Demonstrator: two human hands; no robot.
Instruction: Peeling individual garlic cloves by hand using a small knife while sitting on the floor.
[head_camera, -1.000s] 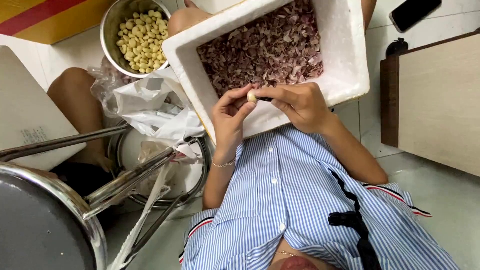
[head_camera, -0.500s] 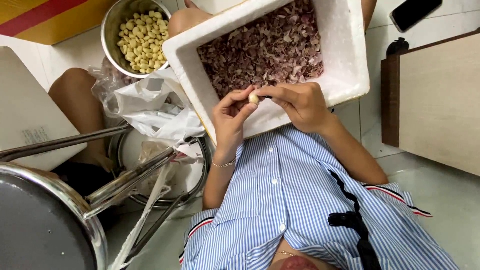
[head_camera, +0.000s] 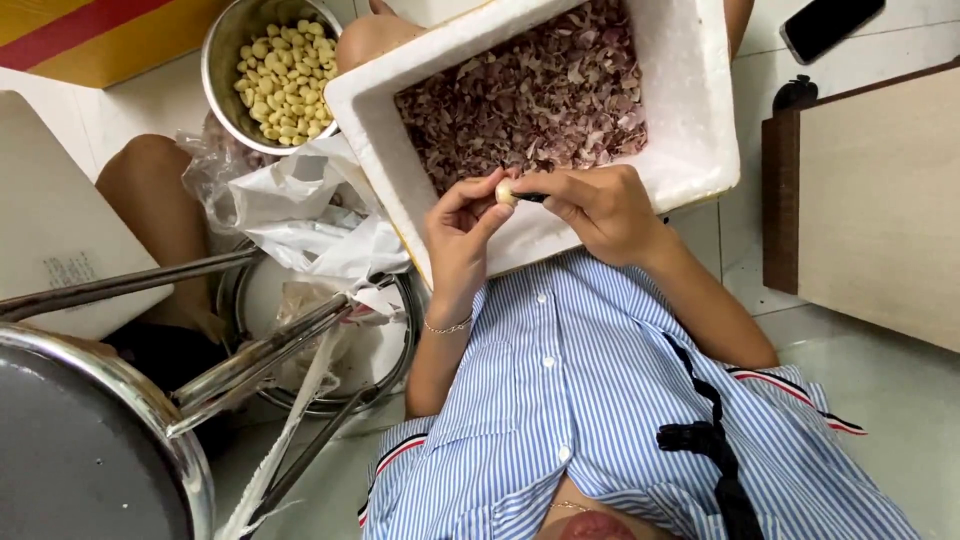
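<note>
Pale clove (head_camera: 506, 192): pinched between the fingertips of the left hand (head_camera: 458, 240), just above the near edge of the white foam box (head_camera: 690, 120). Right hand (head_camera: 598, 208): clenched on a small dark tool (head_camera: 532, 197) whose tip is set against the clove. Box: filled with purplish skins (head_camera: 530, 95). Steel bowl (head_camera: 222, 70) of peeled pieces: set just beside the box's far left corner. Open floor (head_camera: 870, 370): seen to the right.

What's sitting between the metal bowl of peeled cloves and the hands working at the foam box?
In the head view, the near-left corner of the white foam box and crumpled white plastic bags lie between the metal bowl and the left hand.
</note>
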